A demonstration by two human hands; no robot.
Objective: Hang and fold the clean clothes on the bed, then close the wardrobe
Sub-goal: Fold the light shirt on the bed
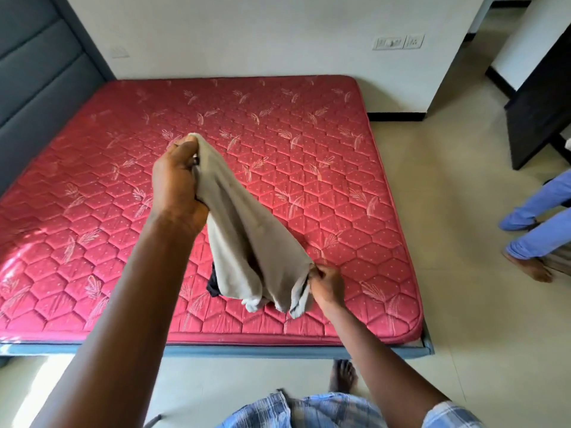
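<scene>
A beige garment hangs stretched in the air over the red quilted mattress. My left hand grips its upper end, raised high. My right hand pinches its lower end near the front of the mattress. A small piece of dark cloth shows under the garment's lower folds, resting on the mattress. No wardrobe is in view.
A grey padded headboard stands at the left. Another person's legs in blue trousers stand on the tiled floor at the right. A dark piece of furniture is at the far right. My bare foot is by the bed frame.
</scene>
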